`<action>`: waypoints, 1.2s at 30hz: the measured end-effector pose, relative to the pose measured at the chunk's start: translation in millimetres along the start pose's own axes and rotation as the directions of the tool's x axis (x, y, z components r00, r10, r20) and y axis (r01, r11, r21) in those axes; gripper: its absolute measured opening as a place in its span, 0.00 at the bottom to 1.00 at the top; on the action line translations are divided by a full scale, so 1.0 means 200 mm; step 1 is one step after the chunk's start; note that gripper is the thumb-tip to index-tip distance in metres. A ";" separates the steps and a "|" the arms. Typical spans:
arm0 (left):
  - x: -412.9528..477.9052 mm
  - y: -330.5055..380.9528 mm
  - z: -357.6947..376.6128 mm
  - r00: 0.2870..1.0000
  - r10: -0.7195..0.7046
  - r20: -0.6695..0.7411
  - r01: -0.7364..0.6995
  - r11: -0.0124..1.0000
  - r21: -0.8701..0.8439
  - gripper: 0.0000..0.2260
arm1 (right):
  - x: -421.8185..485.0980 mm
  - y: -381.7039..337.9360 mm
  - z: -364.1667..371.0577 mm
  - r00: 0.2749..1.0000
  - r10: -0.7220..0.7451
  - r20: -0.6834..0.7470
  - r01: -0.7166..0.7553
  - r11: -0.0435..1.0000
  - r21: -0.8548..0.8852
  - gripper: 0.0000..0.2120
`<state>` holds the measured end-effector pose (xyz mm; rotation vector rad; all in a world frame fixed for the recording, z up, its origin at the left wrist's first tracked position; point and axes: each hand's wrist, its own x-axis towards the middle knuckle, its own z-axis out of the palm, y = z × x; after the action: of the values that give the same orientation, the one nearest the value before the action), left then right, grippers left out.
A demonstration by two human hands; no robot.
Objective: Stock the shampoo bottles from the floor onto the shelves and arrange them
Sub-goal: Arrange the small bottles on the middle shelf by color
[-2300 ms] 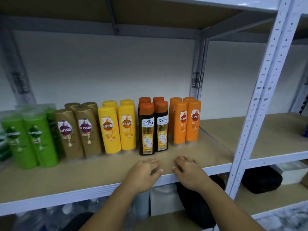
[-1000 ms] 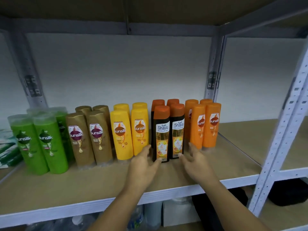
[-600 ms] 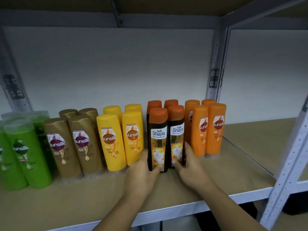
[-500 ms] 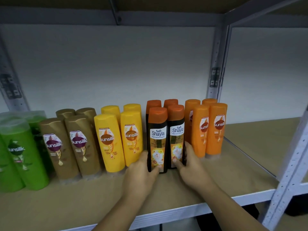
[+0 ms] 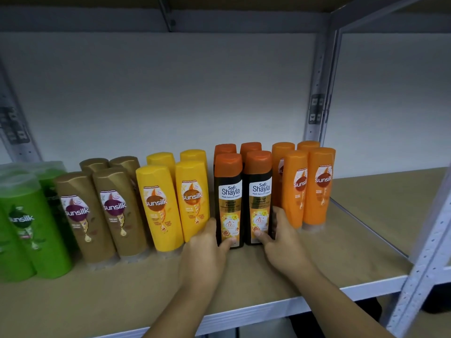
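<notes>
Now both hands had come up off the shelf's front edge: left hand [image 5: 205, 250] and right hand [image 5: 280, 242] gripped the flanks of the dark Shayla bottles [image 5: 244, 191], thumbs on the labels. The block stood upright between the yellow bottles [image 5: 175, 201] and the orange bottles [image 5: 307, 189]; I judged it was being squared into the row. Tan shelf board [image 5: 341, 254], grey perforated upright [image 5: 424, 252], white wall [image 5: 170, 93] behind.

Shampoo bottles [image 5: 230, 198] upright on shelf [image 5: 341, 254]
</notes>
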<state>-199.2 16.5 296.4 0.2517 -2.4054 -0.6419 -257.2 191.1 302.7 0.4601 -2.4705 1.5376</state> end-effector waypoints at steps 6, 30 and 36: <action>-0.01 0.00 0.00 1.000 0.012 -0.019 -0.013 0.999 -0.030 0.27 | -0.01 -0.02 -0.01 1.000 0.003 -0.005 -0.003 1.000 -0.030 0.28; -0.07 -0.04 -0.07 0.981 0.146 0.129 -0.144 0.989 -0.024 0.17 | -0.03 -0.02 0.00 1.000 -0.003 -0.027 0.000 0.997 -0.082 0.31; -0.08 -0.03 -0.07 0.979 0.152 0.137 -0.151 0.988 -0.017 0.17 | -0.02 -0.01 0.00 1.000 -0.006 -0.029 0.004 0.997 -0.080 0.30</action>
<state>-178.6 10.7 293.9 0.0206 -2.5241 -0.6150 -251.7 190.9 303.5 0.4272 -2.4957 1.4271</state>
